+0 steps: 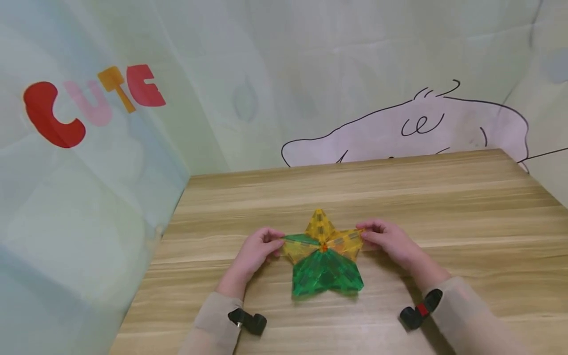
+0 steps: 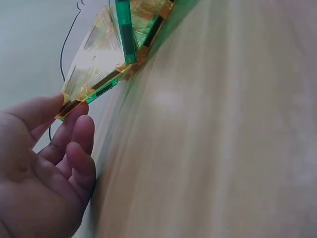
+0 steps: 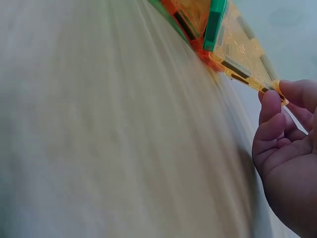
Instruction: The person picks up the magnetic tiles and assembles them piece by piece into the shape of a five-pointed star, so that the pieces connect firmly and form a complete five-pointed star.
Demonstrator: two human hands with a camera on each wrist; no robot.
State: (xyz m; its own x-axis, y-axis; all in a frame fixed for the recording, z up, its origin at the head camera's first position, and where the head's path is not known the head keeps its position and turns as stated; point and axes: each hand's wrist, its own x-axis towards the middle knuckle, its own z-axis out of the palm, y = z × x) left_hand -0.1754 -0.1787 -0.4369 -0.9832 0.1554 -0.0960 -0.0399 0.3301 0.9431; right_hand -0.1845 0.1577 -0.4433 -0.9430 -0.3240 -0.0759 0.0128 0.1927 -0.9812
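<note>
A star (image 1: 326, 268) built from translucent magnetic tiles lies between the two hands, its upper points yellow and its two lower points green. My left hand (image 1: 259, 249) pinches the tip of its left point between thumb and fingers. On the other side, my right hand (image 1: 389, 240) pinches the tip of the right point. In the left wrist view, the thumb and index finger meet on a yellow tile corner (image 2: 74, 101). The right wrist view shows a similar pinch on a yellow tile (image 3: 247, 54). Dark magnets show inside the tile edges.
The wood-grain table (image 1: 443, 197) spreads around the star. Behind it hangs a pale printed cloth (image 1: 355, 59) with a line-drawn figure, and at the left are the coloured letters CUTE (image 1: 53, 116). Each wrist wears a small black camera (image 1: 255, 323).
</note>
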